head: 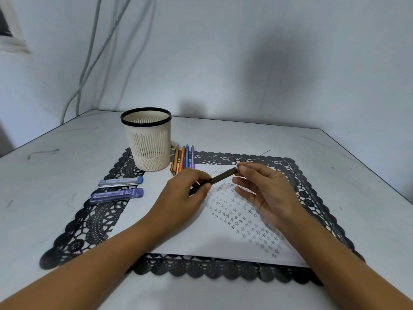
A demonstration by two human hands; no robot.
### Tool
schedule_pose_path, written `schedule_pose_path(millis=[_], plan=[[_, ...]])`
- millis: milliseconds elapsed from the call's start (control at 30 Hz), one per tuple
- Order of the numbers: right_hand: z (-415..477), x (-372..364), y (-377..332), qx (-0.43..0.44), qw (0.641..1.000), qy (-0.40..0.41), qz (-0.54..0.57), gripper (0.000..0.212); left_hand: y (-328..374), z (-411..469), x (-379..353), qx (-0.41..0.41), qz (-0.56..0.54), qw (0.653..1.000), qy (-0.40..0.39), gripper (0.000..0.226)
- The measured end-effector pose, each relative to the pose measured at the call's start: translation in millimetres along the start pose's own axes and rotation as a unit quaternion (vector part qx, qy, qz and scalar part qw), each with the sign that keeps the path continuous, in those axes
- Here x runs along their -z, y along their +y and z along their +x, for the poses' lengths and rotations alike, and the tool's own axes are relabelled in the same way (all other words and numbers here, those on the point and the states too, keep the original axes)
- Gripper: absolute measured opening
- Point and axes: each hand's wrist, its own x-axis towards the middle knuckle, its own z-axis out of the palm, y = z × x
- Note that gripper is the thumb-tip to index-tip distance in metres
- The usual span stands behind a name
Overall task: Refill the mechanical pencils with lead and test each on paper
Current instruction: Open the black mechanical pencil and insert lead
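Two hands share one dark pencil (220, 178) just above the star-marked paper (201, 238). Our left hand (185, 195) is curled round its lower barrel, and our right hand (266, 193) pinches the top end, other fingers spread. We judge this the cap-pulling step of refilling; next we need lead from the lead cases (118, 187) at left. Four pencils (183, 158) lie beside the cup (147, 142).

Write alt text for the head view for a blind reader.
A dark mechanical pencil is held over paper filled with pencilled stars: the left hand grips its lower part, the right hand pinches its far end. Four coloured pencils, a cream cup and two lead cases sit along the edges of a black lace mat.
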Motion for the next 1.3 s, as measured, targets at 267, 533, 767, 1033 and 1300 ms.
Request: schedule_pose_path(millis=[267,533,767,1033,1300], plan=[[-7,-4,1,0.114,0.976,0.019,-0.183,0.017,-1,0,0,-0.005,-0.001,1.0,-0.003,0.012],[-10,-6,2,0.095,0.973,-0.009,-0.212,0.03,2,-2,-1,-0.033,0.002,0.999,-0.022,0.012],[-10,-5,2,0.04,0.968,-0.068,-0.236,0.033,0,-1,0,-0.029,-0.01,0.999,-0.019,0.01],[-11,-5,0,0.048,0.968,-0.088,-0.231,0.028,-1,-1,0,-0.022,-0.01,1.0,-0.018,0.011],[-27,-14,5,0.346,0.807,-0.045,-0.475,0.019,-1,1,1,0.008,-0.037,0.999,-0.003,0.011]])
